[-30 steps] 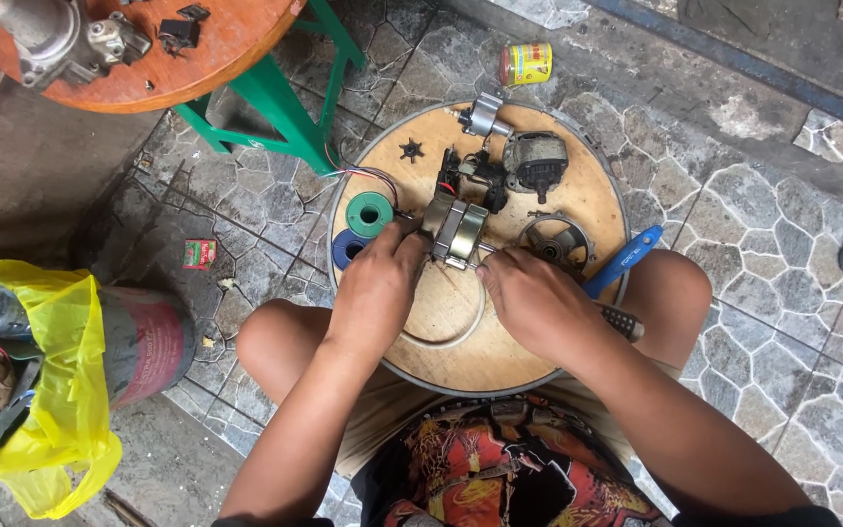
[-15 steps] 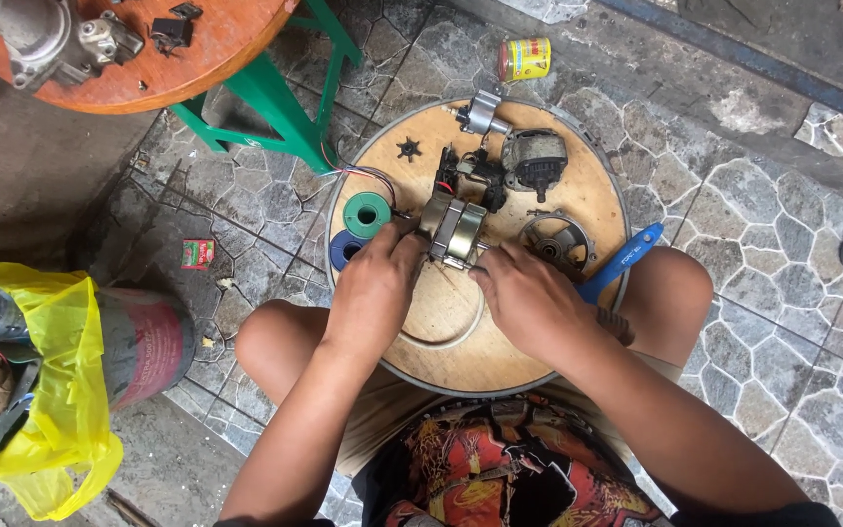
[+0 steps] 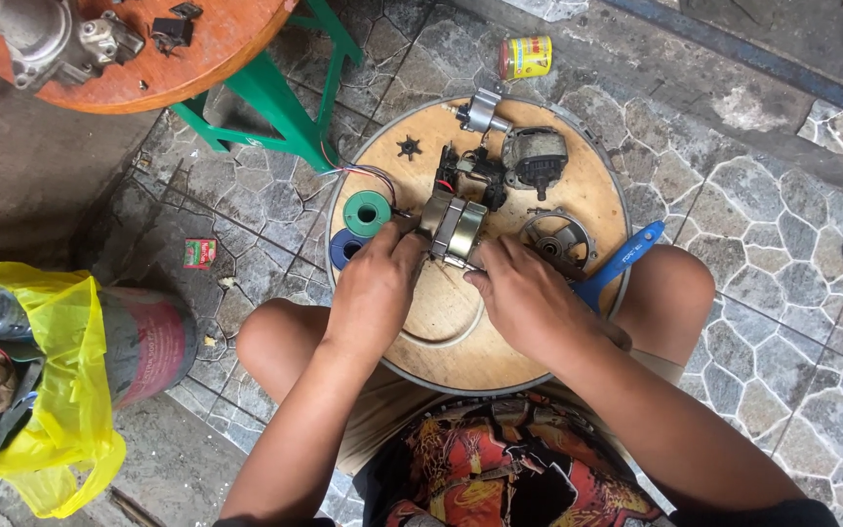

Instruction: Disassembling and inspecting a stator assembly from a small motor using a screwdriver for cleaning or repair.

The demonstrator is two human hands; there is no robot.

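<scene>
We take the round wooden board (image 3: 441, 342) resting across the person's bare knees as our landmark. Near its middle, a little toward the far edge, sits a small metal motor core (image 3: 453, 230) of stacked grey plates, and both hands meet on it. The left hand (image 3: 375, 285) comes in from the board's left side, its fingers curled against the core's left face in a firm pinch; the right hand (image 3: 524, 293) comes from the right, fingertips pressed to the core's near right corner. We think each hand is gripping the core rather than just steadying it, though the fingertips are partly hidden behind the metal. At the board's left rim a green spool (image 3: 366, 213) lies flat, with a blue spool (image 3: 345, 248) just beside it and partly under the left hand. Thin coloured wires (image 3: 358, 174) trail from the rim toward the core. Farther across the board lie a black electrical part (image 3: 470, 174), a grey motor housing (image 3: 535, 156), a small silver bracket (image 3: 481, 110) at the far rim, and a tiny black star-shaped piece (image 3: 409, 147). To the right of the core rests a round metal end cap (image 3: 556, 240), and a blue-handled tool (image 3: 620, 263) overhangs the right rim. Beyond the board, on the stone floor, a yellow can (image 3: 526, 57) lies on its side.
</scene>
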